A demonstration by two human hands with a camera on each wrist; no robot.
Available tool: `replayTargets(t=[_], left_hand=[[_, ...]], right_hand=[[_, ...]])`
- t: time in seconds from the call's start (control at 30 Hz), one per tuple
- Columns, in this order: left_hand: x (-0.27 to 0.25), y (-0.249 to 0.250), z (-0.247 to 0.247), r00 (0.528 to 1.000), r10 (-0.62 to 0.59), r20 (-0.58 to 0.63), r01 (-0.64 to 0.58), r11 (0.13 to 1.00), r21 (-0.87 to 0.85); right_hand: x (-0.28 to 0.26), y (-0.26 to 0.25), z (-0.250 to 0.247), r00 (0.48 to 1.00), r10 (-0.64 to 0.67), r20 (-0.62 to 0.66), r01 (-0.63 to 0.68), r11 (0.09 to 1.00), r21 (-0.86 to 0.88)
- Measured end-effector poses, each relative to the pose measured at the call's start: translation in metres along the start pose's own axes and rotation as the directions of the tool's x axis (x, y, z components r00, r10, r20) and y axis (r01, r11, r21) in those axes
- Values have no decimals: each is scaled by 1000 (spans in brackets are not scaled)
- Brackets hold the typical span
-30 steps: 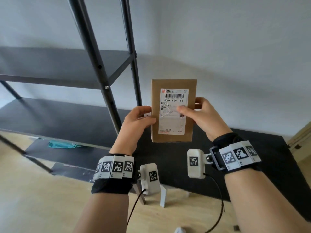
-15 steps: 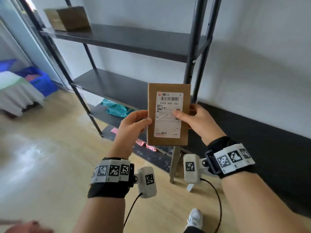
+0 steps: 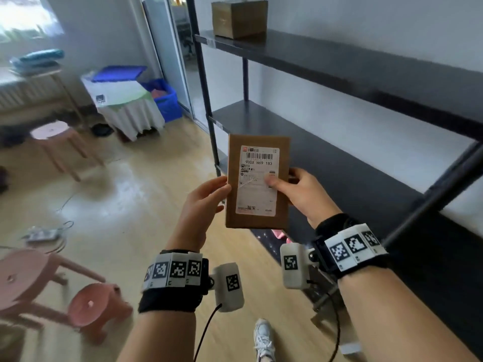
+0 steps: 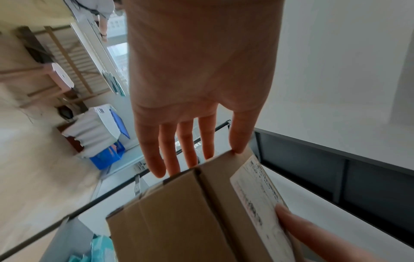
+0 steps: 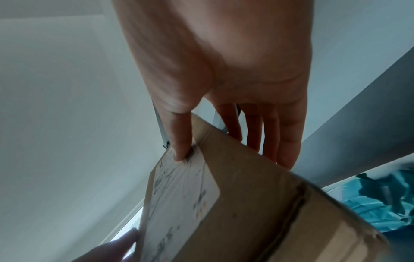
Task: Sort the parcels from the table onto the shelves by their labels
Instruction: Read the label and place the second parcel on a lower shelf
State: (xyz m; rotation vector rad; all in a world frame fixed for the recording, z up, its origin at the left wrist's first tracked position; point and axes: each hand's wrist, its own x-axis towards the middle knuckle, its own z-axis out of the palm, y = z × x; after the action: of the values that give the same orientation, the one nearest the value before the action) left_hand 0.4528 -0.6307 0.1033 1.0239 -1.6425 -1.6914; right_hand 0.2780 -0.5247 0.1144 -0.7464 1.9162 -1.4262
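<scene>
A flat brown cardboard parcel (image 3: 257, 145) with a white shipping label (image 3: 258, 178) facing me is held upright in both hands, in front of the dark metal shelves (image 3: 339, 58). My left hand (image 3: 203, 202) pinches its left edge, thumb on the front and fingers (image 4: 170, 156) behind. On the other side my right hand (image 3: 300, 192) grips the right edge with its thumb (image 5: 181, 140) pressed on the label and its fingers behind the box. Both wrist views show the parcel (image 4: 179, 221) (image 5: 257, 195) from below. A bigger cardboard box (image 3: 239, 18) stands on the top shelf.
Teal plastic bags (image 5: 392, 198) lie on a low shelf under the parcel. Pink stools (image 3: 99, 307) stand on the wooden floor at left. A white-draped table (image 3: 125, 100) and a blue crate (image 3: 167, 100) are farther back by the glass door.
The view has swung left along the shelves, bringing the room, stools and top-shelf box into sight. Both hands keep the same hold on the parcel.
</scene>
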Motion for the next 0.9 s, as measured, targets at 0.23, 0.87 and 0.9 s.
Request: replayTargets(t=[0.23, 0.87, 0.9], left_hand=[[97, 17, -30, 995, -17, -97, 19, 1000, 20], [340, -2, -140, 971, -222, -93, 225, 974, 26], [356, -1, -149, 973, -221, -70, 225, 973, 48]], right_hand=[[120, -28, 45, 993, -37, 108, 35, 999, 21], [350, -41, 189, 991, 130, 15, -130, 991, -38], [359, -44, 198, 990, 142, -14, -143, 989, -29]])
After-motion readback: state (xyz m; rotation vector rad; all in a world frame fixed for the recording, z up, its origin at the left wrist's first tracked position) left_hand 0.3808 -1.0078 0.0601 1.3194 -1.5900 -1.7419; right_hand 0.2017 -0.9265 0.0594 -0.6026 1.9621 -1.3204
